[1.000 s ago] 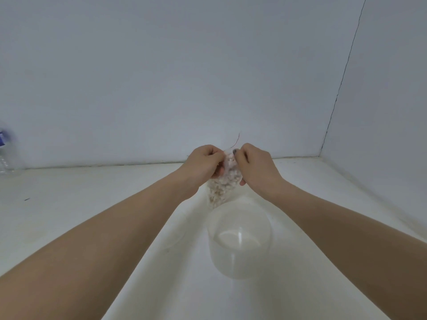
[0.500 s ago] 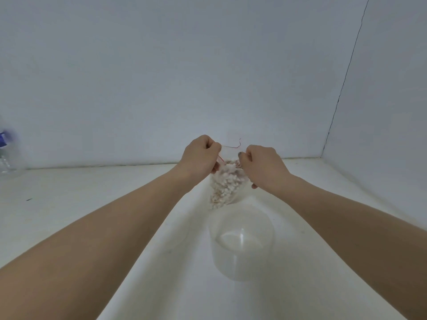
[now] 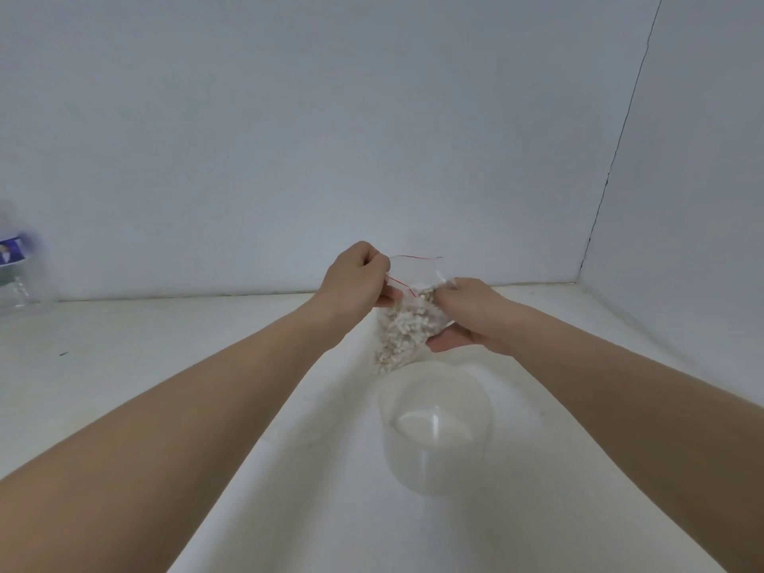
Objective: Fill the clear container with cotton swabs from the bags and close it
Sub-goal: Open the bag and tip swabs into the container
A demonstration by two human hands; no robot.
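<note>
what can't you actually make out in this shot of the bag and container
Head view, the only one:
- Right hand fingertips: hidden inside the mouth of the bag, so their grip on the cotton swabs is unclear.
- Clear container: seems empty, but its transparent wall blends into the white table; no lid is visible.
- Bottle: cut off by the left edge, label blurred.
- Left hand: pinching fingertips are curled out of sight.

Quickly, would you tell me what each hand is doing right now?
Left hand: pinches the top edge of the bag of cotton swabs.
Right hand: grips the bag's side.
</note>
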